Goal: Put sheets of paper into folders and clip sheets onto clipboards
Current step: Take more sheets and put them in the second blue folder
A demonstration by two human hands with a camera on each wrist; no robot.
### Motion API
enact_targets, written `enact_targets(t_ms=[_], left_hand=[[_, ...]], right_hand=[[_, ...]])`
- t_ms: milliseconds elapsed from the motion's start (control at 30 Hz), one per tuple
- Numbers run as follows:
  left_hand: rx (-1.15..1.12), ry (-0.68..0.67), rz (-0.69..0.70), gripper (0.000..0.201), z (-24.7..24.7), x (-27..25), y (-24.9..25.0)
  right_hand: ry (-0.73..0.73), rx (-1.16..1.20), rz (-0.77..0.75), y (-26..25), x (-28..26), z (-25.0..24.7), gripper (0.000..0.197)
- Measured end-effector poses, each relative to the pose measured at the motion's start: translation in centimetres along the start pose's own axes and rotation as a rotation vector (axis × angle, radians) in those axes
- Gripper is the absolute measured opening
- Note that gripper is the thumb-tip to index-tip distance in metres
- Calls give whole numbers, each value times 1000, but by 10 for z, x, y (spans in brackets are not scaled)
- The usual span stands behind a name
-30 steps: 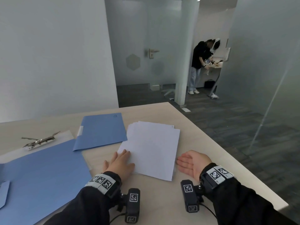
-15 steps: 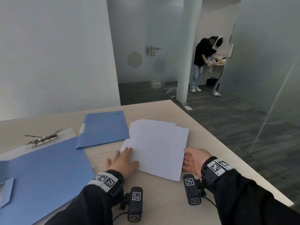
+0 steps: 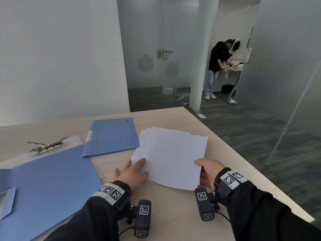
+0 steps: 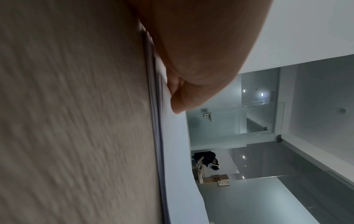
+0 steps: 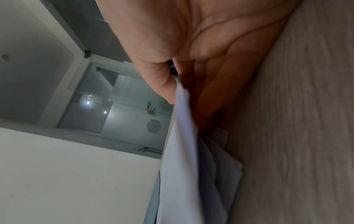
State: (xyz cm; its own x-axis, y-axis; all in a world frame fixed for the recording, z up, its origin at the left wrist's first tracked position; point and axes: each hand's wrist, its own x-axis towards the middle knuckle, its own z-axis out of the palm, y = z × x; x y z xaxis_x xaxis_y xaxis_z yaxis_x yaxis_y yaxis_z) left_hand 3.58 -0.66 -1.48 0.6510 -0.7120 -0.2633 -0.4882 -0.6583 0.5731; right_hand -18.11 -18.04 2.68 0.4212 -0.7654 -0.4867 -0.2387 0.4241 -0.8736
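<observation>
Step in hand, by my reading: separating the top sheet from the stack for filing. Right hand (image 3: 208, 173) at the near right corner of the paper stack (image 3: 172, 153); thumb on top of the top sheet (image 5: 182, 136), fingers (image 5: 214, 97) tucked beneath it, so a pinch on that one sheet, its edge raised clear of the sheets below in the right wrist view. Left hand (image 3: 132, 171) flat, fingers straight, pressing the stack's near left corner onto the table (image 3: 173, 214); it grips nothing. Advice: keep the left palm weighting the lower sheets while the right draws the top one up and away, slowly, so no second sheet rides along by friction. Check the pinch holds one sheet only; the wrist view shows several fanned edges just below, and I cannot tell whether any cling. Lift from the corner rather than sliding, since the stack is already splayed at its far edge. Leftward, the open blue folder (image 3: 43, 185) lies near, a likely destination; carry the sheet low across. Beyond it, a closed blue folder (image 3: 111, 136) just beside the stack, and a clipboard (image 3: 73, 141) with metal clip (image 3: 46, 146), partly under the open folder.
</observation>
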Motion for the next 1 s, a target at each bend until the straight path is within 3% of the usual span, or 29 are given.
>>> enact_targets(t_ms=[200, 367, 567, 767, 900, 1000], left_hand=[[-72, -27, 114, 60, -4, -11, 5], [-16, 12, 108, 62, -5, -13, 9], [-20, 33, 110, 57, -9, -21, 12], [-36, 72, 105, 55, -11, -26, 13], [-47, 40, 29, 57, -13, -32, 14], [-93, 24, -5, 60, -15, -34, 12]], right_hand=[[19, -173, -54, 0, 11, 1, 11], [7, -262, -66, 1, 22, 0, 9], [6, -288, -87, 10, 36, -9, 32], [32, -245, -87, 19, 28, -28, 25], [60, -260, -103, 20, 8, -38, 9], [54, -203, -137, 20, -11, -44, 9]])
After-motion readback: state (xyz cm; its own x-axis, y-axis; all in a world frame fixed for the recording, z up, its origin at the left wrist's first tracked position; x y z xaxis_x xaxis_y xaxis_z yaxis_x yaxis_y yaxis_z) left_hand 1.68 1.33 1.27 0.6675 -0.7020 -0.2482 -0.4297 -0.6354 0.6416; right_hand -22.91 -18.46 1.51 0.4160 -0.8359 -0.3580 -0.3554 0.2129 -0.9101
